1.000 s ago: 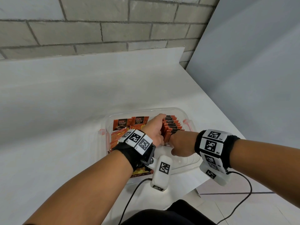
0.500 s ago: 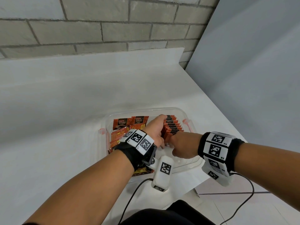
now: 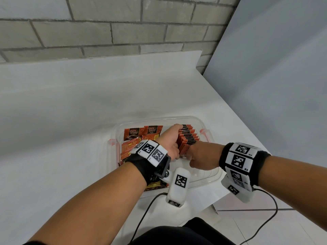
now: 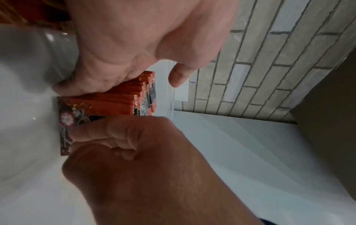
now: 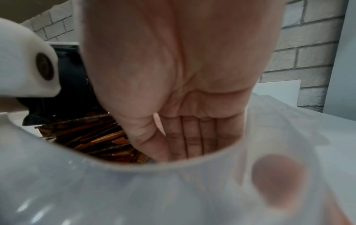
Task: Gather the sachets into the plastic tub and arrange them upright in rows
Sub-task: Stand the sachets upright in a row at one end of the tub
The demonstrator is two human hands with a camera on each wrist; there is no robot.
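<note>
A clear plastic tub [image 3: 177,118] stands on the white table. In its right half a row of red-orange sachets [image 3: 188,138] stands upright on edge. My left hand [image 3: 169,140] lies along the row's left side with its fingers pressing the sachet edges [image 4: 119,105] and its thumb free. My right hand [image 3: 200,156] is at the row's near end, fingers pointing down inside the tub wall [image 5: 173,190], a digit resting on the front sachet [image 4: 66,120]. Several loose sachets [image 3: 134,135] lie flat in the tub's left half, partly hidden by my left wrist.
The table [image 3: 70,112] ends just right of the tub and close to my body. A brick wall [image 3: 123,32] runs behind it and a grey panel [image 3: 274,76] stands at the right. Black cables [image 3: 145,213] hang from the wrist cameras.
Both hands stay at the sachet row. My right wrist has drifted slightly to the right; the row looks the same.
</note>
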